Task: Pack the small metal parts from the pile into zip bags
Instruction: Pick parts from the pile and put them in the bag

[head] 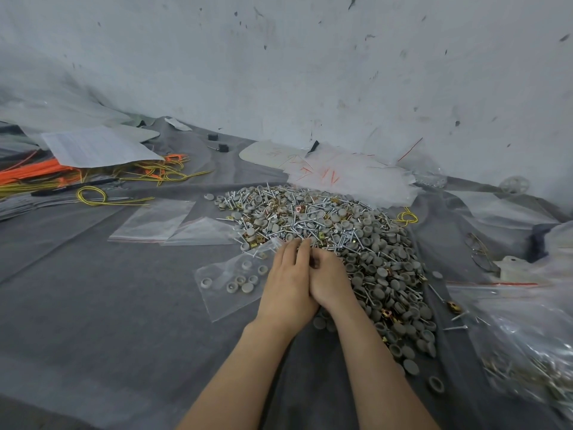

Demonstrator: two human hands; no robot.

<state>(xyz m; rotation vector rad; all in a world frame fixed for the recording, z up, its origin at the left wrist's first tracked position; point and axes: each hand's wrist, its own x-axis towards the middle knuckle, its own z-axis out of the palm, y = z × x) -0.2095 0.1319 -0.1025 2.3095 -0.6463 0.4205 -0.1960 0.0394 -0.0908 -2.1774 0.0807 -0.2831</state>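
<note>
A big pile of small parts (335, 231), grey round caps mixed with silver screws and brass clips, lies on the grey cloth (108, 321). A clear zip bag (229, 285) holding several grey caps lies flat just left of the pile, its mouth toward the pile. My left hand (288, 276) lies over the bag's mouth with straight fingers reaching onto the pile's edge. My right hand (330, 279) presses against it, fingers curled inward around a few small dark parts at its fingertips.
Two empty zip bags (152, 221) lie to the left. A heap of empty bags (350, 178) sits behind the pile. Yellow and orange wires (93, 193) and a paper sheet (99, 147) are far left. Filled bags (527, 352) and eyeglasses (480, 252) are right.
</note>
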